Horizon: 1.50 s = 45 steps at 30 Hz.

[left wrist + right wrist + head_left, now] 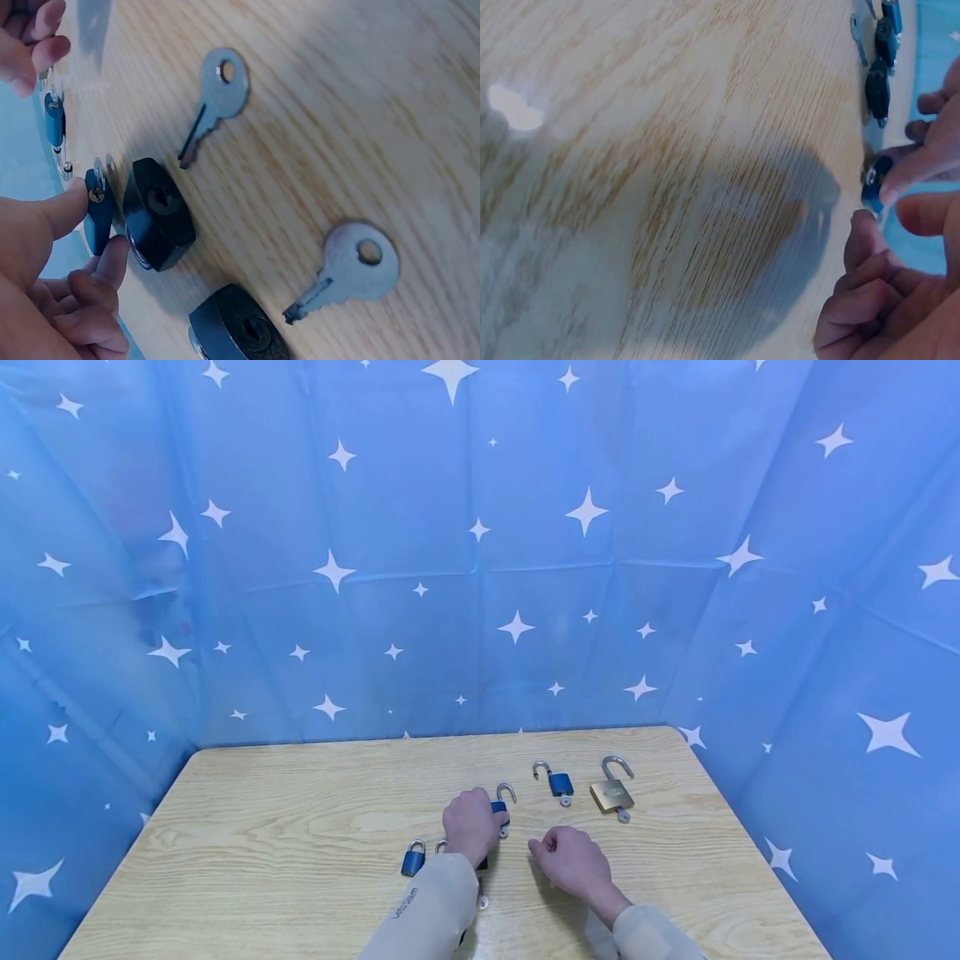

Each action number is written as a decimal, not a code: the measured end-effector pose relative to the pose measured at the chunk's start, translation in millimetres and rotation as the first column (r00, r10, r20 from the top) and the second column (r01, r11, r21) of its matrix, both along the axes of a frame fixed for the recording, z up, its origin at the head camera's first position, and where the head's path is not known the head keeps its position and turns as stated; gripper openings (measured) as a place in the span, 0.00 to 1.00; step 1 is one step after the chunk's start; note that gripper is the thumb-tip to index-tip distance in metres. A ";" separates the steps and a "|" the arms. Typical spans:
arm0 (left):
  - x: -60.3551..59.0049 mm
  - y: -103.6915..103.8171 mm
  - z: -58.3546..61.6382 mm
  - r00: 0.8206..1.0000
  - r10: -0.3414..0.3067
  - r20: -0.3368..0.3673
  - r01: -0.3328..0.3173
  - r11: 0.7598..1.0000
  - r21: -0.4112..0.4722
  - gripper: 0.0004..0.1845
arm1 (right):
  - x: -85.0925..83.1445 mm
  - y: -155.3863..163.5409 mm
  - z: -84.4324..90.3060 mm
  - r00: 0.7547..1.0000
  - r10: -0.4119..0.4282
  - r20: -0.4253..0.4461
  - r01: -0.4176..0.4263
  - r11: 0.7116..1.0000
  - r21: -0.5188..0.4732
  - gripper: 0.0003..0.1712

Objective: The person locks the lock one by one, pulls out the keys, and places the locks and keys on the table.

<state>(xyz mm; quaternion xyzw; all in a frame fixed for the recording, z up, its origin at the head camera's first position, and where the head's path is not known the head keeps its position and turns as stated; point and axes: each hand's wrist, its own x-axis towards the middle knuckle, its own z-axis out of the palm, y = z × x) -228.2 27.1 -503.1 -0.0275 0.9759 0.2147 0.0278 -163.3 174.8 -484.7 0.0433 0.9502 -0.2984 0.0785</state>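
Note:
My left hand (471, 822) pinches a small blue padlock (98, 214) between thumb and fingers at the middle of the table. A key (503, 832) sits in its keyhole and its shackle (507, 792) stands swung open. To the right, my right hand (573, 860) hovers above the table, fingers loosely curled, holding nothing. Closest to my left hand in the left wrist view are a black padlock (159, 214) and a loose key (225, 82). A second black padlock (240, 322) and another key (364, 262) lie nearer. My left sleeve hides part of this row in the head view.
Farther back lie another blue padlock (561, 784) and a larger brass padlock (612, 796), both with open shackles and keys inserted. Left of my forearm is a closed blue padlock (413, 861). A blue star-patterned curtain (420, 627) surrounds the wooden table (262, 827).

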 end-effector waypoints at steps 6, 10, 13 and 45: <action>0.6 -1.3 4.1 0.999 0.028 0.032 -0.031 0.996 0.089 0.20 | 0.8 -1.4 -1.1 1.000 0.006 -0.001 -0.006 1.000 -0.011 0.18; -0.4 -3.1 2.4 0.997 0.056 0.054 -0.064 0.986 0.153 0.20 | 0.7 -1.8 -1.1 1.000 0.009 0.003 -0.009 1.000 -0.015 0.17; -0.7 -4.8 0.3 0.994 0.078 0.070 -0.092 0.972 0.215 0.19 | 0.3 -2.2 -0.7 1.000 0.008 0.007 -0.008 1.000 -0.016 0.17; 34.7 -31.4 28.5 0.991 -0.068 0.111 -0.013 0.799 0.601 0.17 | -17.5 6.5 8.7 0.992 0.051 -0.111 -0.063 0.992 -0.108 0.06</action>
